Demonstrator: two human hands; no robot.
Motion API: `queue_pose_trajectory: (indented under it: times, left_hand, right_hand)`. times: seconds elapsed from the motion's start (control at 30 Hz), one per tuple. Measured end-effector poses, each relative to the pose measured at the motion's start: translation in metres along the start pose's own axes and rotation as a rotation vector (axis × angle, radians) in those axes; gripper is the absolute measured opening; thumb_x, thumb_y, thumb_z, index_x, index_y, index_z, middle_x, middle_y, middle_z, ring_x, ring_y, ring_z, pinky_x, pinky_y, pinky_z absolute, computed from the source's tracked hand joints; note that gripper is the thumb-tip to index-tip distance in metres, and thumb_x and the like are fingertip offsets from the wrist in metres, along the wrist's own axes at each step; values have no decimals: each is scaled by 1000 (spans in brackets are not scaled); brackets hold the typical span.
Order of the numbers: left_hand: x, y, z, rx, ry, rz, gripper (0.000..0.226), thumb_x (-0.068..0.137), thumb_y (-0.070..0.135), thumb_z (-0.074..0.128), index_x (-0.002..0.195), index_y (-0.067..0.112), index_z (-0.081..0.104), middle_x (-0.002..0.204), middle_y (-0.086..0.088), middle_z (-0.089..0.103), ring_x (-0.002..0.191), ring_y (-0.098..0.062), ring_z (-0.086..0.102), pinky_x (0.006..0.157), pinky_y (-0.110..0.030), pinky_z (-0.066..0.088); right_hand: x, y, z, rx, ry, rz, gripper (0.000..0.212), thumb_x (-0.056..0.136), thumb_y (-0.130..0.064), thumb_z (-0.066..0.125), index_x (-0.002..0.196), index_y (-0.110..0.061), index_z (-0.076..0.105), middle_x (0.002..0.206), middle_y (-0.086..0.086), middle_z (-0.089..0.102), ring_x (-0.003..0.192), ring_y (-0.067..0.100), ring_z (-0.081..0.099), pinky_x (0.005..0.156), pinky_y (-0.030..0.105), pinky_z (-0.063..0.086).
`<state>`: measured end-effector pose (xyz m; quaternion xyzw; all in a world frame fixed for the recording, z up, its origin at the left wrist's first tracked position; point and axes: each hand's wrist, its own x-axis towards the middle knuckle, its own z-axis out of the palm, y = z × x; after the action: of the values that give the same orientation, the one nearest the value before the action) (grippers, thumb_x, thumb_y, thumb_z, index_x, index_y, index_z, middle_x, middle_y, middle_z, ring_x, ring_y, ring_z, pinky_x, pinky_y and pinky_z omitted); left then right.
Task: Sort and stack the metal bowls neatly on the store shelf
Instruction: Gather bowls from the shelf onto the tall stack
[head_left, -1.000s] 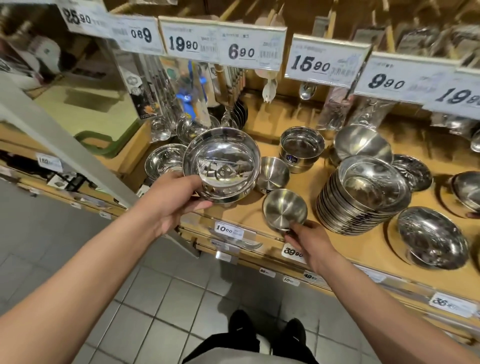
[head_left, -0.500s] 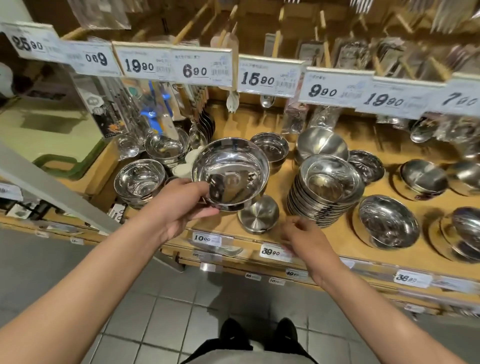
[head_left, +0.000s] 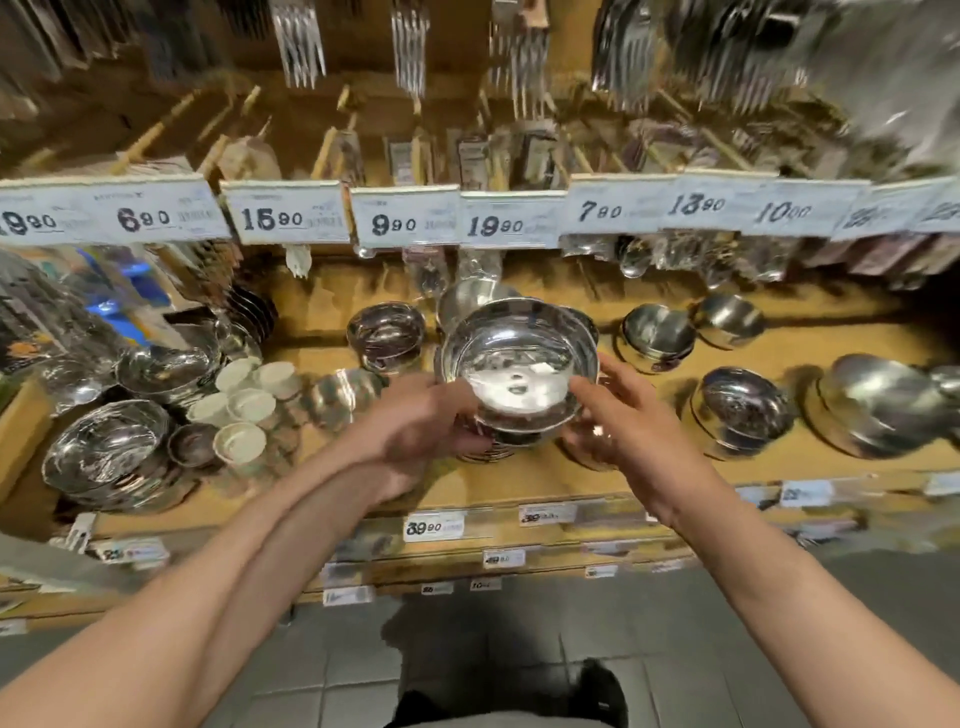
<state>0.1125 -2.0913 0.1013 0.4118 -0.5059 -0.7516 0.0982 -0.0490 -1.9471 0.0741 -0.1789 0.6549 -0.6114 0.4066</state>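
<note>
The view is motion-blurred. I hold a shiny metal bowl (head_left: 519, 364) with both hands over the middle of the wooden shelf (head_left: 524, 480). My left hand (head_left: 421, 423) grips its left rim. On the right rim, my right hand (head_left: 621, 415) holds with thumb and fingers. Directly under the bowl, the edge of a stack of similar bowls (head_left: 491, 453) shows; whether the two touch is unclear. Other metal bowls stand apart on the shelf: a deep bowl (head_left: 387, 332) at the left behind, a small bowl (head_left: 657, 332) and a tilted bowl (head_left: 743, 408) to the right.
Large bowls (head_left: 106, 452) and several white cups (head_left: 244, 402) crowd the shelf's left end. Wide pans (head_left: 878, 400) lean at the far right. A row of price tags (head_left: 405, 221) and hanging utensils overhang the shelf. Grey floor tiles lie below.
My left hand carried the bowl to the right, over the stack. My right hand left the small bowl at the shelf front and took the bowl's right rim. The camera swung right.
</note>
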Motion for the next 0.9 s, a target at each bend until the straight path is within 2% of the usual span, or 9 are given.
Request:
queue_pose_trajectory:
  times: [0.17, 0.23, 0.37, 0.43, 0.47, 0.57, 0.67, 0.77, 0.9]
  left_hand:
    - [20, -7, 65, -89, -18, -44, 20, 98, 12, 62, 107, -5, 67, 104, -20, 78, 89, -26, 78, 64, -24, 61]
    - [34, -14, 92, -81, 26, -53, 26, 100, 22, 62, 109, -2, 68, 102, -19, 78, 82, -22, 78, 61, -24, 61]
    - [62, -31, 138, -46, 158, -102, 28, 101, 26, 62, 111, 0, 67, 92, -14, 79, 70, -15, 74, 62, -25, 63]
    - [73, -38, 153, -43, 179, -135, 23, 101, 23, 60, 106, 1, 66, 76, -10, 77, 64, -13, 72, 60, -22, 62]
    - [77, -41, 160, -38, 181, -143, 20, 101, 20, 60, 106, 2, 66, 76, -9, 77, 64, -13, 72, 62, -22, 63]
    - [91, -46, 174, 23, 250, -129, 11, 97, 9, 64, 105, 14, 58, 92, -14, 77, 74, -20, 74, 72, -32, 64]
    - [103, -50, 180, 64, 317, -106, 13, 97, 6, 62, 106, 15, 59, 99, -13, 76, 76, -19, 72, 79, -35, 63]
    - [116, -58, 175, 157, 408, -76, 5, 96, 10, 64, 101, 12, 64, 98, -9, 75, 73, -14, 70, 74, -31, 64]
    - [133, -74, 166, 233, 487, -30, 6, 93, 11, 65, 93, 13, 70, 95, -11, 77, 81, -22, 72, 89, -44, 62]
  right_hand:
    - [18, -4, -68, -45, 67, 48, 26, 96, -17, 64, 120, -25, 72, 109, 1, 78, 80, 13, 76, 67, 26, 59]
    - [28, -5, -97, -64, 68, 92, 25, 94, -15, 63, 117, -23, 71, 104, 3, 79, 76, 15, 76, 65, 27, 61]
    - [51, -3, -146, -105, 31, 147, 18, 93, -13, 65, 95, -30, 71, 93, -1, 80, 71, 10, 75, 62, 26, 62]
    - [64, 0, -167, -143, -25, 169, 17, 94, -16, 64, 104, -25, 75, 105, 5, 79, 80, 13, 75, 62, 24, 59]
    - [70, 2, -174, -156, -43, 178, 19, 95, -16, 64, 109, -22, 74, 109, 7, 78, 84, 16, 77, 62, 24, 60]
    - [91, 8, -187, -223, -64, 187, 31, 95, -19, 67, 126, -19, 66, 113, 9, 76, 94, 23, 77, 69, 29, 63]
    - [109, 15, -184, -263, -78, 176, 31, 92, -21, 70, 123, -21, 65, 104, 10, 77, 89, 23, 77, 78, 39, 65]
    - [123, 27, -179, -275, -103, 133, 16, 92, -23, 69, 109, -24, 70, 93, 7, 80, 72, 17, 73, 70, 33, 61]
    - [134, 45, -175, -339, -102, 81, 25, 93, -24, 67, 117, -23, 73, 99, -1, 79, 84, 16, 75, 68, 31, 61]
